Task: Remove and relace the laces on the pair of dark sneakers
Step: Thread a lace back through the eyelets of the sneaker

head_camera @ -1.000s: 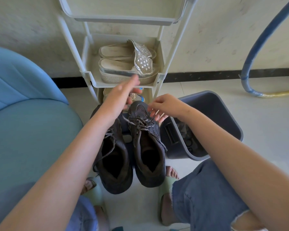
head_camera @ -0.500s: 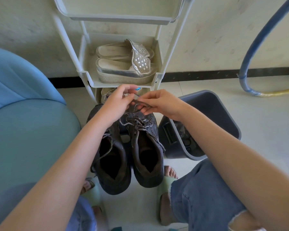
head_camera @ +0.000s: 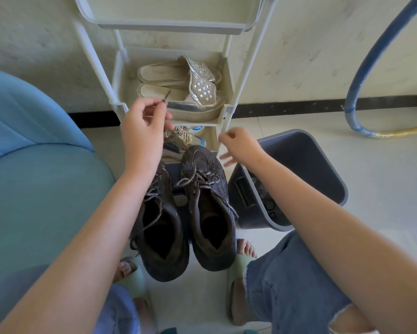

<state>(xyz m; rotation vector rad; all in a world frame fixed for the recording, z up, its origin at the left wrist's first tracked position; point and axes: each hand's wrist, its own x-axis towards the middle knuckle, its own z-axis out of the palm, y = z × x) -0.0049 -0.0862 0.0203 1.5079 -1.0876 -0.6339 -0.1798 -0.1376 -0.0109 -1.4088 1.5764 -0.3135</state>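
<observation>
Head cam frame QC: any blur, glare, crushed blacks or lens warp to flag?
Head view: strong wide-angle warp, the shoe rack posts splay outward and the baseboard bows; openings of the dark sneakers are crushed to black; silver sandals glint, little clipping; the lace end in the left hand grip is thin and soft; light is diffuse, shadows faint.

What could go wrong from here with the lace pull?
1. The left hand pinches the lace end near its tip, so it may slip out.
2. The open bin sits right beside the right sneaker, so a freed lace could drop in.
3. The loose lace on the left sneaker runs close by the left forearm and might snag.
</observation>
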